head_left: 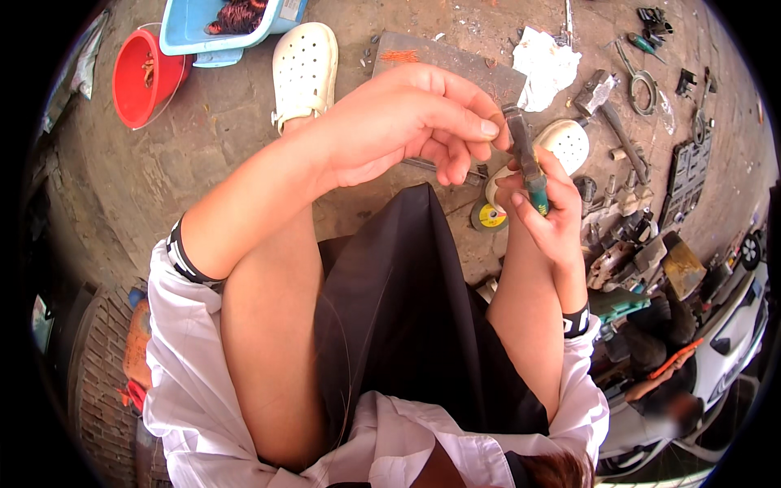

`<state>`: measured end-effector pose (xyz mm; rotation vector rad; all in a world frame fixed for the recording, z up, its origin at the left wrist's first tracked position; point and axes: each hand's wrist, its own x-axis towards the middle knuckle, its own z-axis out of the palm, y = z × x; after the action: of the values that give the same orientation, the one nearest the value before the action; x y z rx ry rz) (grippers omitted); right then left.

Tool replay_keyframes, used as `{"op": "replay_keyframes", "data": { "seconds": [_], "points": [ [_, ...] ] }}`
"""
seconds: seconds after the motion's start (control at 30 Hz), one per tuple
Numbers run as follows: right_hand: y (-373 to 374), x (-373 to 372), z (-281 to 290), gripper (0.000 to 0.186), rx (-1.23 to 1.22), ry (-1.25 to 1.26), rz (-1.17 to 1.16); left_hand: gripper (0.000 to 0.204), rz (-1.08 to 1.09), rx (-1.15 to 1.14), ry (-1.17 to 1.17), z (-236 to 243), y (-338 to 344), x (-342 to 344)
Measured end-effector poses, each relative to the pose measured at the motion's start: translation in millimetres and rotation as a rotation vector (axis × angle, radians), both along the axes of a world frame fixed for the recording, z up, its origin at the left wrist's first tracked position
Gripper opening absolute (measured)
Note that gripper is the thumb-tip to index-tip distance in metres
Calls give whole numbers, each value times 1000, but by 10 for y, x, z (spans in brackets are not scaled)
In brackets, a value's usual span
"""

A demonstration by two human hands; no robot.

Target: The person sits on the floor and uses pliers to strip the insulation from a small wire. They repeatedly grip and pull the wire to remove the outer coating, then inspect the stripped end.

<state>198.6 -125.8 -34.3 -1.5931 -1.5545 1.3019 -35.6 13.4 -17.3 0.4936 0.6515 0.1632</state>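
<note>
My right hand (557, 199) is wrapped round the green handle of a hammer (527, 150) with a dark metal head, held up over my right shoe. My left hand (431, 122) reaches across from the left, its thumb and forefinger pinched together right beside the hammer's head; whatever lies between these fingertips is too small to make out. The other fingers of that hand curl loosely. Under my hands a flat grey metal plate (480, 79) lies on the ground, with a little heap of thin orange strands (399, 56) on it.
At upper left stand a red bucket (130, 85) and a blue basin (191, 28). On the right lie a sledgehammer (614, 122), white paper (547, 69), a black socket tray (685, 183) and several metal parts. A yellow-centred disc (490, 217) rests near my right shoe. Another person (671, 398) is at lower right, near a white car (736, 333).
</note>
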Motion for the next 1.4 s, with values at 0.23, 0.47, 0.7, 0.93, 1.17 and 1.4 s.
{"op": "replay_keyframes", "data": {
  "seconds": [0.23,0.47,0.7,0.93,1.17,1.4],
  "points": [
    [3,23,-42,19,40,123,39,15,-35,-166,-58,-31,-7,-2],
    [3,68,-69,21,90,94,92,14,-83,-273,-120,-76,-13,1],
    [18,64,-48,22,111,109,115,14,-108,-315,-185,-94,-39,8],
    [20,87,-71,27,162,79,183,15,-157,-366,-227,-168,-35,-48],
    [-9,104,-97,23,200,41,183,14,-171,-385,-203,-143,-23,-82],
    [-73,147,-130,21,212,21,176,16,-202,-382,-223,-122,-36,-79]
  ]
}}
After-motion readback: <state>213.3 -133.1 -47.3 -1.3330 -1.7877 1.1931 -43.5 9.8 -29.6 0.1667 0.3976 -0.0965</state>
